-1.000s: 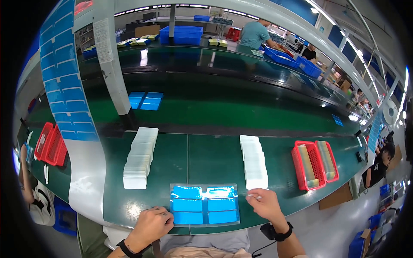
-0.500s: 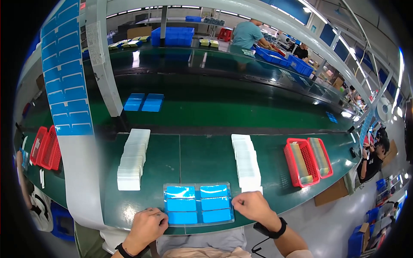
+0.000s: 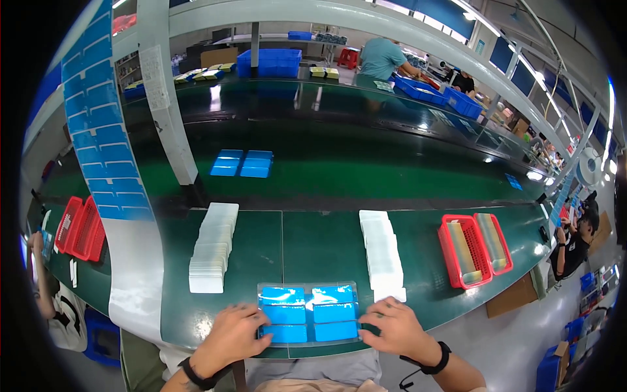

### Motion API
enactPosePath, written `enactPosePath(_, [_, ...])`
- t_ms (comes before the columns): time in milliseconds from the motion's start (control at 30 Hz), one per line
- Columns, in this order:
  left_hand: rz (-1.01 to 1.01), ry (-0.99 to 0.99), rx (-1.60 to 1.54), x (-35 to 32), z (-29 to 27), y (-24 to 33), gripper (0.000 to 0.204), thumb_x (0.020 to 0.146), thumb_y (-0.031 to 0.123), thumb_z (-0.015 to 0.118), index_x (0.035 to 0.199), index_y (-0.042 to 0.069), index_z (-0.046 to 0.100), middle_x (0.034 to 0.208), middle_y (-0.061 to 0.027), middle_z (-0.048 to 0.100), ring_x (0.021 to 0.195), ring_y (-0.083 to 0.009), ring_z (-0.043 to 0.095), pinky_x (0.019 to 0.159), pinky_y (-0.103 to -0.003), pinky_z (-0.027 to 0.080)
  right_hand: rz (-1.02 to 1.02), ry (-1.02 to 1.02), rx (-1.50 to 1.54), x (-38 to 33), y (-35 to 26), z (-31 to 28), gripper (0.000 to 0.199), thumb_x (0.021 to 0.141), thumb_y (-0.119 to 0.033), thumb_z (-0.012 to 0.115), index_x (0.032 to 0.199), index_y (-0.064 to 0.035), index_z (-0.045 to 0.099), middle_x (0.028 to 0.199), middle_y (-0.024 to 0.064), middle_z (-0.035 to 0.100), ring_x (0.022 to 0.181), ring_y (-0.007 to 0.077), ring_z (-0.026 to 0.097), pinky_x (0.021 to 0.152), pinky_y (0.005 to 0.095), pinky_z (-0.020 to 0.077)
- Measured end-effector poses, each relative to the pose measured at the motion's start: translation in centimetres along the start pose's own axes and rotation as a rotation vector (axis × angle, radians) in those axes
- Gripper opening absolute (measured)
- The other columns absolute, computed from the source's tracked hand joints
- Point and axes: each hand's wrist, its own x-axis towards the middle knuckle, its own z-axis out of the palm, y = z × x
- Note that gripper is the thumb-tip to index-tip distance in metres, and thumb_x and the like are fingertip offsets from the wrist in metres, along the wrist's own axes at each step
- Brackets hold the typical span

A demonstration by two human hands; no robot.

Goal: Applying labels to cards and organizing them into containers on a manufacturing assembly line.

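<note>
A flat clear-edged sheet with two columns of glossy blue rectangles (image 3: pixel 287 315) lies on the green table (image 3: pixel 248 261) close in front of me. At its left edge is my left hand (image 3: pixel 236 332), with curved fingers and the thumb apart from them. My right hand (image 3: pixel 397 331) sits at the opposite edge, its fingers also bent and apart from the thumb. Both hands' fingertips are at the sheet's sides; neither visibly pinches it. Beyond the sheet are two fanned stacks of white cards, one on the left (image 3: pixel 214 248) and one on the right (image 3: pixel 382 251).
Red baskets (image 3: pixel 465 251) holding thin strips stand at the right; more red baskets (image 3: pixel 83 228) stand at the left. A long blue-and-white web (image 3: pixel 108 144) hangs at the left beside a white post (image 3: pixel 163 98). Two blue panels (image 3: pixel 241 163) lie on the green belt. Co-workers sit at both sides.
My right hand has gone from a closed pinch at the sheet's upper right to opened fingers lower down. My left fingers have loosened too. The two blue panels have slid rightward from the post.
</note>
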Motion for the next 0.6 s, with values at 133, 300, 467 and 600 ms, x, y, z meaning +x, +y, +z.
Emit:
enactPosePath(133, [0.235,-0.113,0.11,4.6,2.2,0.8,0.031,0.075,0.034,0.077,0.098,0.013,0.074,0.114,-0.0059,0.067,0.115,-0.027,0.062,0.1,-0.05,0.042,-0.255,-0.246,-0.121,4.6,-0.5,2.8,0.035,0.078,-0.035,0.072,0.108,-0.0175,0.074,0.125,0.0085,0.061,0.128,0.0354,0.051,0.108,0.0573,0.0376])
enactPosePath(300, [0.315,-0.161,0.251,3.7,1.3,-1.5,0.035,0.075,0.034,0.071,0.105,0.016,0.075,0.119,-0.0055,0.066,0.116,-0.0229,0.061,0.102,-0.053,0.038,-0.274,-0.318,-0.134,3.7,3.9,3.5,0.037,0.08,-0.042,0.068,0.111,-0.0225,0.074,0.132,0.0101,0.059,0.135,0.0388,0.045,0.112,0.0669,0.0283])
enactPosePath(467, [0.293,-0.109,0.292,3.6,1.7,-1.1,0.031,0.073,0.036,0.073,0.097,0.017,0.076,0.117,-0.0042,0.066,0.114,-0.0232,0.061,0.099,-0.052,0.037,-0.261,-0.323,-0.2,3.5,4.3,3.5,0.041,0.08,-0.046,0.069,0.113,-0.0216,0.074,0.131,0.0094,0.059,0.137,0.0384,0.044,0.112,0.069,0.0272])
enactPosePath(600, [0.318,-0.057,0.176,5.3,4.9,1.6,0.033,0.072,0.036,0.076,0.096,0.014,0.074,0.121,-0.0052,0.065,0.116,-0.0241,0.06,0.099,-0.051,0.038,-0.248,-0.213,-0.108,6.0,-0.5,7.3,0.04,0.08,-0.046,0.071,0.106,-0.0152,0.072,0.132,0.0124,0.06,0.138,0.0393,0.044,0.111,0.0675,0.0295])
